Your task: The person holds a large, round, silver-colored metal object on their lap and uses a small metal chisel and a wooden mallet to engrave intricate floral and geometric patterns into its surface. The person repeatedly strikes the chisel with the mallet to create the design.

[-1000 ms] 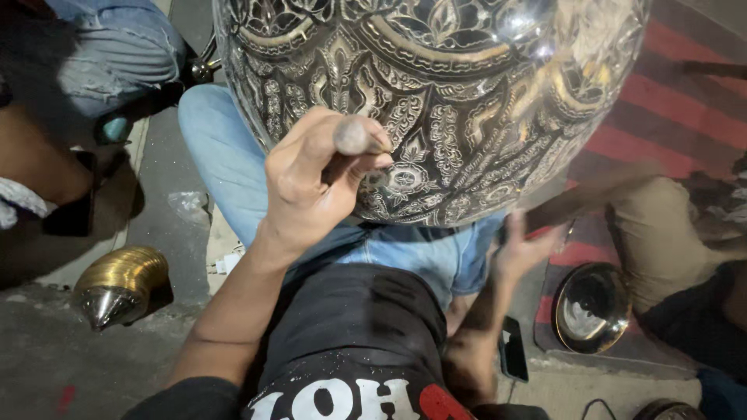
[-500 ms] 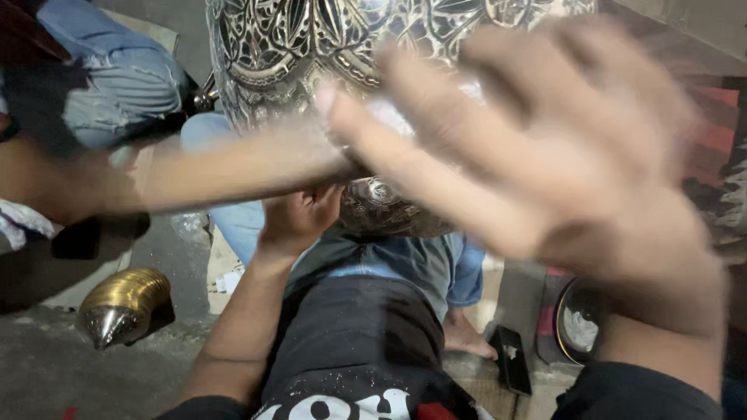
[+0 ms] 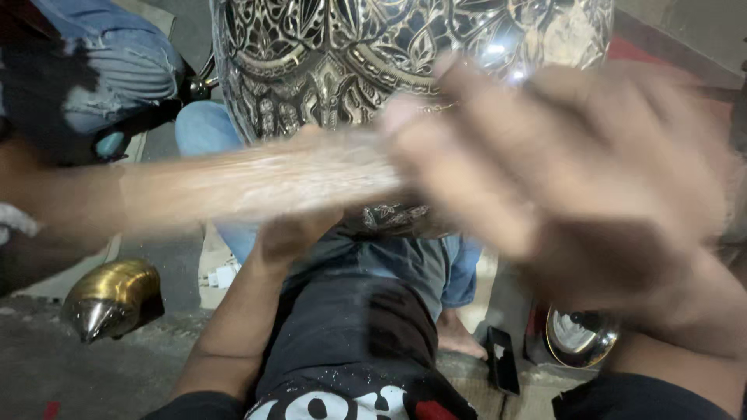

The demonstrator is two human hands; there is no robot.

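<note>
Head view — right hand (image 3: 576, 194) blurred.

vessel (image 3: 327, 85): dark silvery metal, chased all over with leaf, arch and scroll ornament, bright glints near the top
cone-tipped piece (image 3: 109, 295): polished gold body, grey pointed tip
round dish (image 3: 580, 338): brassy rim, pale shiny inside
jeans (image 3: 420, 268): washed light blue
shirt (image 3: 350, 350): black, white and red print at the lower edge
phone (image 3: 502, 359): black
floor (image 3: 47, 373): grey, small red mark
</note>
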